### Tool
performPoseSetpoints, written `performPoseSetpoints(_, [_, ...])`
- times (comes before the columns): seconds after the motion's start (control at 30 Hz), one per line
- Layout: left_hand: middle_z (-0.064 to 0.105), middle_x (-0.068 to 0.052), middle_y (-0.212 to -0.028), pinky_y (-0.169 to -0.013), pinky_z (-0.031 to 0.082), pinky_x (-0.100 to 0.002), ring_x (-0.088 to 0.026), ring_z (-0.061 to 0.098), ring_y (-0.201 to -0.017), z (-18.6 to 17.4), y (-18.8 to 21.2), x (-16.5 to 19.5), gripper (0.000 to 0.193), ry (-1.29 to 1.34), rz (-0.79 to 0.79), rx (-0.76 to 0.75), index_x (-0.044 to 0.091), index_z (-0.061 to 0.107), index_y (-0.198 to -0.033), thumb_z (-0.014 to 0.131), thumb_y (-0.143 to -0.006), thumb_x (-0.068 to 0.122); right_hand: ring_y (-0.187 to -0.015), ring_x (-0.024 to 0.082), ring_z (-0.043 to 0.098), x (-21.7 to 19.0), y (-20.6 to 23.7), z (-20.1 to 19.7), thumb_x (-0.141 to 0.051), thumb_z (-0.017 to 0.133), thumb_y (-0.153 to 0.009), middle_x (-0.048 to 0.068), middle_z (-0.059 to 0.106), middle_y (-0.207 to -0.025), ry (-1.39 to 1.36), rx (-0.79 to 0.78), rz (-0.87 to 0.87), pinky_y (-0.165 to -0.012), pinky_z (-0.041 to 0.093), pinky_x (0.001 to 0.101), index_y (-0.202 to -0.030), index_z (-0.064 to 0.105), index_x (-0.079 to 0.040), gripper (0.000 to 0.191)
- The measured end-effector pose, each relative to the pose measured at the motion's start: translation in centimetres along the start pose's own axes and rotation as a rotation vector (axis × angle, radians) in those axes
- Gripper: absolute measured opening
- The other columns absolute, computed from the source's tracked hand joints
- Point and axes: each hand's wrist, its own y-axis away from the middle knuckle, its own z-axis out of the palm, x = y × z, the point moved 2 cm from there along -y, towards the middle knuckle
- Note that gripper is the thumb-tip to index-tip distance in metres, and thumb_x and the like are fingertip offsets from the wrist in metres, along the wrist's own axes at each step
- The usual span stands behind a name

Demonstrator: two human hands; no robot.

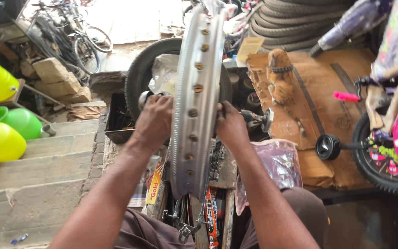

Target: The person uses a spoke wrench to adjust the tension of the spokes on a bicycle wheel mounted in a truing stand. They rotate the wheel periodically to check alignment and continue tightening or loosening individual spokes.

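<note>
Bicycle rim [195,106], silvery and studded with brass spoke nipples, is standing upright on edge between the person's knees, directly ahead of the camera. Left hand [154,121] is pressing against the rim's left side, its grip curled closed around something at the hub, though what exactly I cannot tell. Right hand [230,125] is closing its grip on the rim's right side. Just beyond, a clear plastic bag [279,162] is lying beside a small pink bicycle [395,138]. Farther off, a black tyre [143,74] is leaning behind the rim, and green and yellow plastic vessels [5,124] are sitting at left.
</note>
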Motion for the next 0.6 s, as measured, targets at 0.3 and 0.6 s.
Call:
performPoseSetpoints(0.3, [0.066,-0.012,-0.132,-0.119,0.038,-0.052,-0.026,0.059,-0.128,0.8,0.4,-0.4,0.039,0.025,-0.083,-0.065,0.007,0.064,-0.128,0.054,-0.092,-0.004,-0.088,0.049,0.069,-1.8,0.5,-2.3,-0.028,0.051,-0.103,0.027,0.072,-0.096,-0.049,-0.192,0.056,-0.074,0.054,0.0582,-0.120,0.051,-0.006,0.027])
performPoseSetpoints(0.6, [0.064,-0.027,-0.132,-0.091,0.064,-0.049,-0.033,0.075,-0.109,-10.5,-3.4,5.6,0.088,1.256,-0.409,-0.037,0.000,0.029,-0.158,0.060,-0.095,0.054,-0.077,0.040,0.075,-1.0,0.8,-1.3,-0.022,0.062,-0.095,0.022,0.074,-0.098,0.117,-0.119,-0.238,-0.065,0.062,0.0454,-0.141,0.041,-0.011,0.051])
